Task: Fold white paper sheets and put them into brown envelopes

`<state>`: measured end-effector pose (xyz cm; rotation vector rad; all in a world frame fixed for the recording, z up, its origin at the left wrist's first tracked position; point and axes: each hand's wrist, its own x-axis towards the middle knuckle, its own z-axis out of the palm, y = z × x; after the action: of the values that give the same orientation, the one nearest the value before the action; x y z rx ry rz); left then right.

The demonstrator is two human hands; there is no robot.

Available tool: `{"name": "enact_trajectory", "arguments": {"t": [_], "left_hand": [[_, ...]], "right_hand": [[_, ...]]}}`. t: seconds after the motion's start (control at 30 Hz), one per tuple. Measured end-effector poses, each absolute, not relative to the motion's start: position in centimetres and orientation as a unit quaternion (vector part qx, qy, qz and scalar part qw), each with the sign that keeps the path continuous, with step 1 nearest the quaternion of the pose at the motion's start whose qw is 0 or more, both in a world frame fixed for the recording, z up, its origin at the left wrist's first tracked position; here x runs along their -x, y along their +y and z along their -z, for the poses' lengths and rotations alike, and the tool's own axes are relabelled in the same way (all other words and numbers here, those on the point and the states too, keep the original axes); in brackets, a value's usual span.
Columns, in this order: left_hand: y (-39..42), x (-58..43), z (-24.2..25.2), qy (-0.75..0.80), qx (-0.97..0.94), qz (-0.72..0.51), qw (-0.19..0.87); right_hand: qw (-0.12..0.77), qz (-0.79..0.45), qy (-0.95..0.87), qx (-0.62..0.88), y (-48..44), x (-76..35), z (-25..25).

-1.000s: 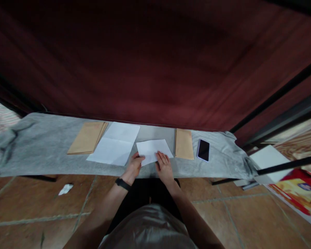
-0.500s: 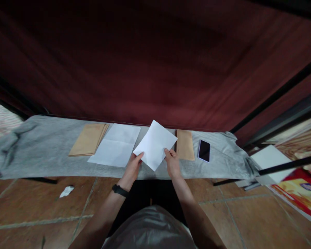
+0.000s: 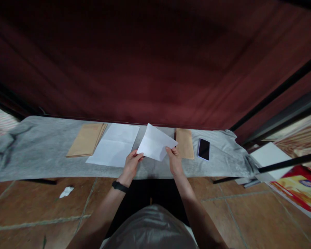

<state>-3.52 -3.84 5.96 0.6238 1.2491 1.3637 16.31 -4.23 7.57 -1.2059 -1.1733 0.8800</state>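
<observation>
A sheet of white paper [image 3: 155, 143] is held up, tilted, over the middle of the cloth-covered bench. My left hand [image 3: 133, 161] pinches its lower left edge between thumb and fingers. On the right edge, my right hand [image 3: 173, 159] has its thumb on top of the paper and fingers curled beneath. Left of the held sheet lies more white paper [image 3: 114, 145] with a crease across it. A stack of brown envelopes [image 3: 85, 140] rests beside that, farther left. Another brown envelope [image 3: 185, 143] lies just past my right hand.
A phone [image 3: 204, 149] with a dark screen lies on the grey cloth [image 3: 225, 152] to the right. Behind the bench hangs a dark red curtain [image 3: 150, 86]. A red and yellow box [image 3: 300, 188] stands at the lower right. Crumpled white paper [image 3: 66, 192] is on the tiled floor.
The held sheet has turned and tilted, so it looks shorter from front to back, its near corner farther from me. Both hands keep hold of it.
</observation>
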Motion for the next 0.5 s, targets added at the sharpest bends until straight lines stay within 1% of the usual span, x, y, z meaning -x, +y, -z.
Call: {"name": "enact_trajectory", "arguments": {"t": [0.13,0.23,0.3,0.4,0.5], "left_hand": [[-2.8,3.8,-6.0,0.519,-0.295,-0.611,0.519],[-2.5,4.2,-5.2,0.523,-0.340,-0.618,0.478],[-2.8,4.6,-4.6,0.519,-0.372,-0.608,0.471],[-3.8,5.3,-3.8,0.514,-0.455,-0.559,0.466],[-5.5,6.1,-3.2,0.497,-0.599,-0.460,0.429]], "right_hand": [[0.555,-0.321,-0.586,0.495,-3.9,-17.2,-7.6],[0.526,-0.296,-0.623,0.498,-4.4,-17.3,-6.2],[0.510,-0.298,-0.634,0.499,-5.1,-17.4,-4.8],[0.478,-0.307,-0.655,0.498,-6.4,-18.0,-2.8],[0.464,-0.315,-0.660,0.500,-7.8,-18.9,-1.6]]}}
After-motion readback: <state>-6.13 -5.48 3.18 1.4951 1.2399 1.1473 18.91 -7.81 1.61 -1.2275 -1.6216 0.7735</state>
